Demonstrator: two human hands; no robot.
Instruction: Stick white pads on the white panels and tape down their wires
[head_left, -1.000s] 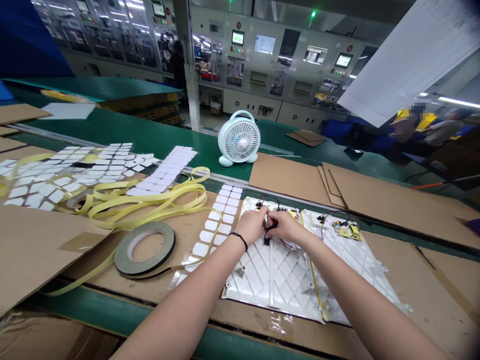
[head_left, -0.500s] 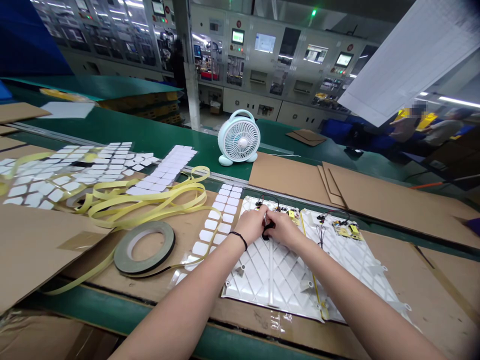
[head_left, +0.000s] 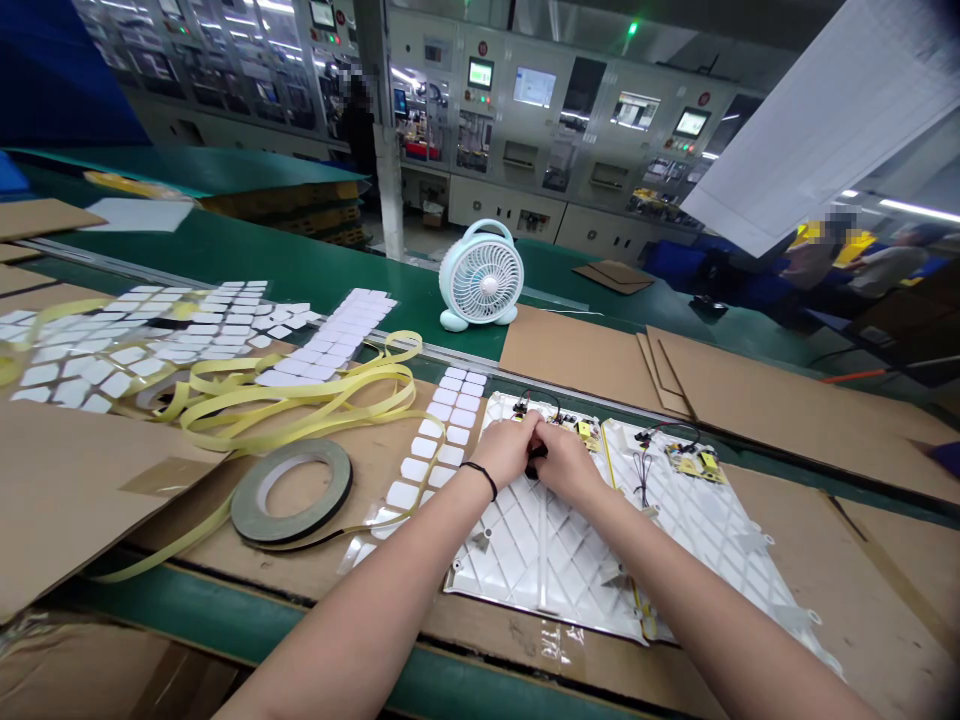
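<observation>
My left hand [head_left: 511, 445] and my right hand [head_left: 564, 458] meet with fingertips pinched together over the upper part of a white ribbed plastic panel [head_left: 525, 560]. Between and under the fingers shows a bunched black cable [head_left: 535, 466], largely covered by my right hand. Behind my fingers, a small circuit board with a yellow part [head_left: 586, 430] sits at the panel's top edge. To the right lies a second white ribbed panel [head_left: 701, 540], with its own circuit board [head_left: 697, 460] and a tied black cable [head_left: 643, 478].
Left of the panels lie a tape roll [head_left: 292, 492], loose yellow strip [head_left: 300, 410] and sheets of white stickers [head_left: 330, 335]. A light-blue fan [head_left: 484, 275] stands behind on the green bench [head_left: 405, 290]. Cardboard sheets [head_left: 787, 405] lie at the right.
My two hands have drawn slightly closer together, and less of the black cable shows between them. The surroundings shift slightly with the camera.
</observation>
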